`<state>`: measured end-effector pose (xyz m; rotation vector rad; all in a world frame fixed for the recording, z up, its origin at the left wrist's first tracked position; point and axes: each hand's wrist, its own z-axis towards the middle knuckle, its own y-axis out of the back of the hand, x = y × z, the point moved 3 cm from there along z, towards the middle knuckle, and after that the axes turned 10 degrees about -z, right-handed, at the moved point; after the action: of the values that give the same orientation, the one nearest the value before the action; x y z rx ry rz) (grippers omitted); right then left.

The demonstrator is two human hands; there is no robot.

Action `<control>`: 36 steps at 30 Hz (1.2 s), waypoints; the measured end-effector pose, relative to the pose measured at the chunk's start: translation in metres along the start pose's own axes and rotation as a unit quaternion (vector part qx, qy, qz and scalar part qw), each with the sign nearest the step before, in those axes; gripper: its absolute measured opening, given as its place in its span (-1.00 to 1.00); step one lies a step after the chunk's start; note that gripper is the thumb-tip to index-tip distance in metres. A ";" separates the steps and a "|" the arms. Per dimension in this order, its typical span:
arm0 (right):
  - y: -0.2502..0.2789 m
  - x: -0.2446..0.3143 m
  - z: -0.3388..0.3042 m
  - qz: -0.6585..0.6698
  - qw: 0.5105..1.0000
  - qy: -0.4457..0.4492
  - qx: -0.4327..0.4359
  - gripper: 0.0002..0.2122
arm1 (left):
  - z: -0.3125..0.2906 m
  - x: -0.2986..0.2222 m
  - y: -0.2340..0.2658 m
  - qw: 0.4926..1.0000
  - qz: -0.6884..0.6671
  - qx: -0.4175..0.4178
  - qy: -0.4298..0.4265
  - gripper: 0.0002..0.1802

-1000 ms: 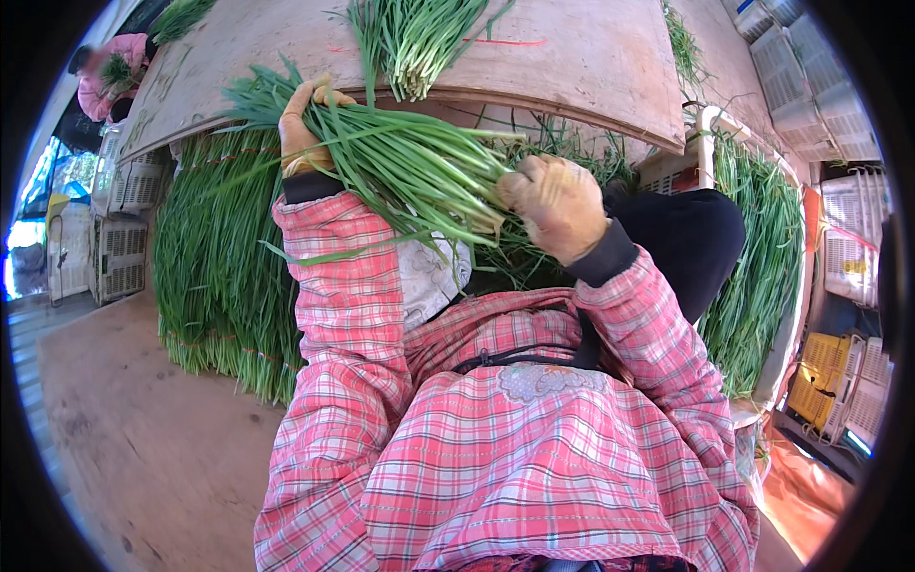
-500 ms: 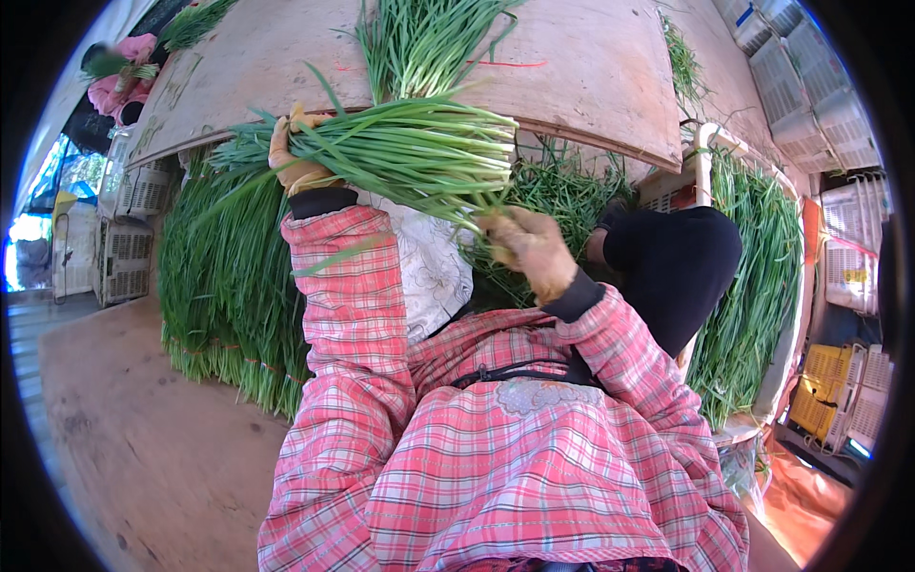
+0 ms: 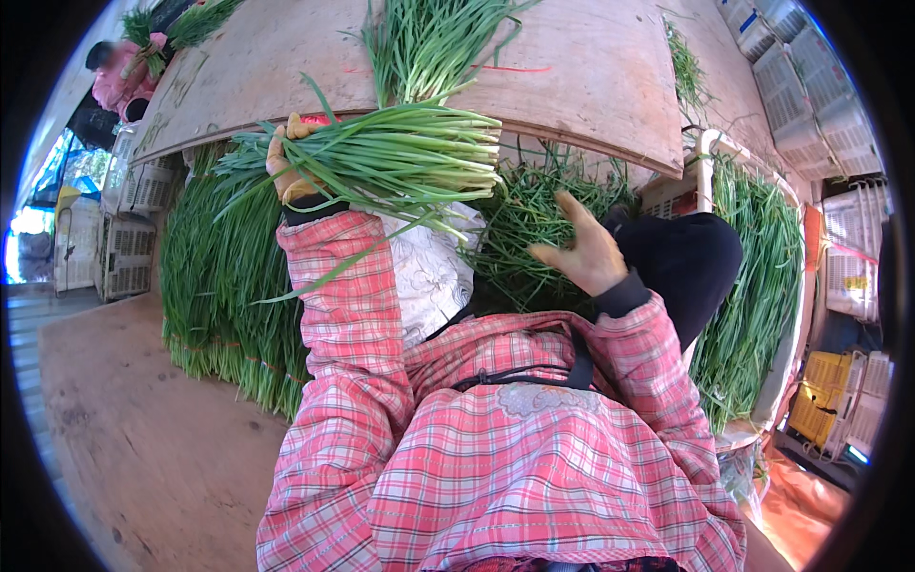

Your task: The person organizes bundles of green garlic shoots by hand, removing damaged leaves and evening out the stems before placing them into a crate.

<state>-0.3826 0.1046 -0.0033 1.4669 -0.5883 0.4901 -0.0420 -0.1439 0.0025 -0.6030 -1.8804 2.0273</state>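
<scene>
A bunch of garlic chives [image 3: 410,157] lies level in my left hand [image 3: 291,164], which is wrapped round its leafy part. The pale cut ends point right, and several long leaves droop below. A bit of red shows by my left fingers. My right hand [image 3: 589,253] is empty, its thumb and fingers spread apart. It hangs right of the pale ends, above loose green leaves [image 3: 529,214]. Both hands look gloved in tan. Beyond the held bunch, another heap of chives [image 3: 429,52] rests on the wooden board [image 3: 591,86], with a red tie strip [image 3: 515,68] beside it.
Stacked chive bundles [image 3: 233,276] stand to the left, tied with red near their pale ends. A white-framed crate of greens [image 3: 748,286] stands at the right. Plastic crates [image 3: 810,105] line the right wall, with a yellow crate [image 3: 820,396] lower down. Another person [image 3: 119,76] works at far left.
My right hand has let go of the stem ends, moved right and down, and opened. A few drooping stems now hang under the bunch. My left hand keeps its hold, almost unmoved.
</scene>
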 end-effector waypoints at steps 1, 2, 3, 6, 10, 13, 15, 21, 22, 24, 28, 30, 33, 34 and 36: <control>-0.009 0.016 0.012 0.166 0.986 -0.006 -0.005 -0.21 | 0.001 0.005 0.002 0.999 0.025 -0.005 -0.038 -0.63; -0.014 0.037 0.021 0.212 0.977 0.001 -0.016 -0.23 | 0.002 0.013 0.002 0.987 0.121 -0.015 -0.101 -0.66; -0.017 0.054 0.031 0.258 0.966 0.008 -0.027 -0.25 | 0.006 0.017 0.003 0.983 0.151 -0.026 -0.102 -0.66; -0.029 0.044 0.045 0.256 0.961 -0.058 -0.084 -0.69 | 0.018 0.016 0.008 0.947 0.220 -0.146 -0.184 -0.69; -0.006 -0.020 0.023 0.113 0.988 -0.102 -0.033 -0.83 | 0.015 0.006 0.015 0.954 0.188 -0.162 -0.169 -0.68; -0.013 -0.025 0.016 -0.047 0.998 0.012 -0.026 -0.72 | 0.016 0.008 0.012 0.953 0.198 -0.169 -0.154 -0.68; -0.020 -0.003 0.022 0.074 0.997 0.013 0.017 -0.66 | 0.020 0.008 0.022 0.965 0.171 -0.150 -0.131 -0.69; -0.057 0.061 0.063 0.584 0.798 -0.132 0.064 -0.69 | 0.028 0.048 -0.005 0.942 0.233 -0.150 -0.189 -0.72; -0.054 0.065 0.059 0.612 0.774 -0.149 0.061 -0.71 | 0.030 0.047 -0.004 0.931 0.242 -0.147 -0.232 -0.74; -0.046 0.061 0.052 0.581 0.796 -0.153 0.077 -0.75 | 0.028 0.046 -0.006 0.936 0.194 -0.177 -0.234 -0.73; -0.017 0.013 0.020 0.413 0.888 -0.133 0.154 -0.77 | 0.023 0.026 0.013 0.948 0.184 -0.156 -0.210 -0.68; -0.024 -0.039 0.005 0.267 0.936 -0.154 0.168 -0.68 | 0.025 0.024 0.016 0.963 0.155 -0.115 -0.188 -0.65; -0.002 -0.017 0.004 -0.235 0.971 0.003 -0.030 -0.60 | 0.026 0.020 0.019 0.983 0.080 -0.076 -0.147 -0.65; -0.002 -0.003 0.012 -0.094 0.995 -0.034 -0.011 -0.53 | 0.029 0.014 0.023 0.984 0.095 -0.041 -0.145 -0.61; -0.009 0.042 0.025 0.030 0.999 -0.011 -0.043 -0.49 | 0.030 0.022 0.022 0.965 0.161 -0.102 -0.181 -0.62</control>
<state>-0.3460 0.0768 0.0167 1.3777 -0.6645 0.4903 -0.0748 -0.1609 -0.0195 -0.6625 -2.3579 2.2870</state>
